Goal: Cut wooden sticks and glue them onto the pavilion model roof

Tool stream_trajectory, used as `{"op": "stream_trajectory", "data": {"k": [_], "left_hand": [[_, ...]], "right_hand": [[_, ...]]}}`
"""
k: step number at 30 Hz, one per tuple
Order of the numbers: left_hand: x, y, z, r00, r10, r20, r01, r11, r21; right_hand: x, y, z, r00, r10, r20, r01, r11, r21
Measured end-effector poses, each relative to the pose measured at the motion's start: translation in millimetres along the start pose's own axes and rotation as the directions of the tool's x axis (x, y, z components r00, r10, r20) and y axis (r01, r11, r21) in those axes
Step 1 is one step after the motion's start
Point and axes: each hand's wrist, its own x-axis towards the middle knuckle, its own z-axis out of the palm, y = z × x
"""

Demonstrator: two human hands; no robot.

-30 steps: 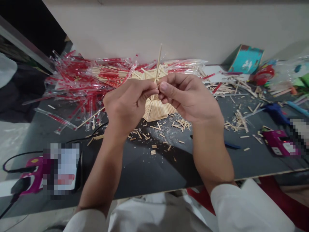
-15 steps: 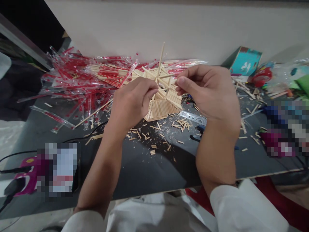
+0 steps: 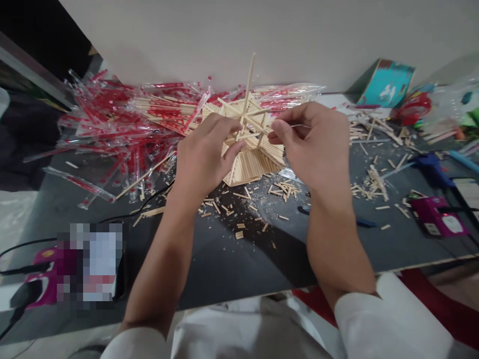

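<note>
A model built of thin bamboo sticks [image 3: 250, 167] stands on the dark table, its slatted panels flaring out around an open frame. One long stick [image 3: 249, 82] rises upright from its middle. My left hand [image 3: 204, 154] is at the model's left side, thumb and forefinger apart around the frame's near edge; whether they touch it is unclear. Just right of the frame, my right hand [image 3: 312, 142] has its thumb and fingertips pinched together. A thin pale strand shows by those fingers, but what they hold is too small to make out.
Red-printed clear wrappers with sticks [image 3: 123, 124] heap up at the left and back. Cut stick pieces [image 3: 284, 189] litter the table. A phone [image 3: 101, 264] and a purple power strip [image 3: 47, 271] lie front left; a blue glue gun [image 3: 432, 167] and a teal box [image 3: 389, 85] are right.
My left thumb and forefinger have spread apart. My right hand has drawn slightly away from the frame's right side, where a short stick now shows clear of its fingertips. The view has shifted a little.
</note>
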Motion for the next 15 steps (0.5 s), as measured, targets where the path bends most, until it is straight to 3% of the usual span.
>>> {"op": "stream_trajectory", "data": {"k": [15], "left_hand": [[-0.4,2.9,-0.9,0.999,-0.034,0.025,0.035,0.999,-0.04]], "right_hand": [[-2.2,-4.5,5.0,1.0,0.015,0.002,-0.015,0.999,-0.032]]}}
